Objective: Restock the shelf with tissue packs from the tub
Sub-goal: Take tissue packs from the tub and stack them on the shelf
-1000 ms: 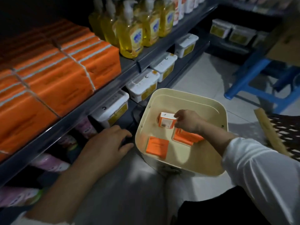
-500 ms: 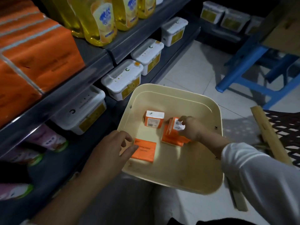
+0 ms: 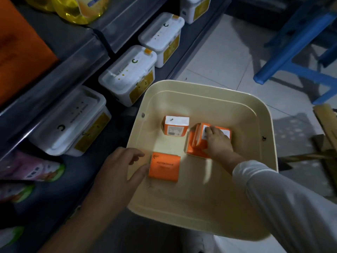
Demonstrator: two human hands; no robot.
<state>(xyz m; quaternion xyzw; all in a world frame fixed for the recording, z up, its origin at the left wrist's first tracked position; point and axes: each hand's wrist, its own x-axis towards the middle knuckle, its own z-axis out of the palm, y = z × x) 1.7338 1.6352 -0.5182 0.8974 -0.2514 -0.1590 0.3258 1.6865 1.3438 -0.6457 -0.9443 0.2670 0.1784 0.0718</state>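
While the right hand (image 3: 218,142) is gripping a stack of tissue packs (image 3: 195,141) right of the tub's (image 3: 200,194) centre, the left hand (image 3: 118,172) is resting loose-fingered over the tub's left rim, thumb touching a flat pack (image 3: 165,167) inside; another pack (image 3: 175,127) is standing near the tub's middle.

The right hand (image 3: 218,143) has left the white-topped orange tissue pack (image 3: 176,126) in the upper middle of the cream plastic tub (image 3: 200,194). It now sits further right, on the pile of orange tissue packs (image 3: 196,141), gripping one that lay flat a second ago and now stands on edge. The left hand (image 3: 118,172) has come over the tub's left rim, and its thumb now touches the flat orange tissue pack (image 3: 165,167). The view has tipped down, leaving the yellow soap bottles (image 3: 76,13) at the top-left edge.
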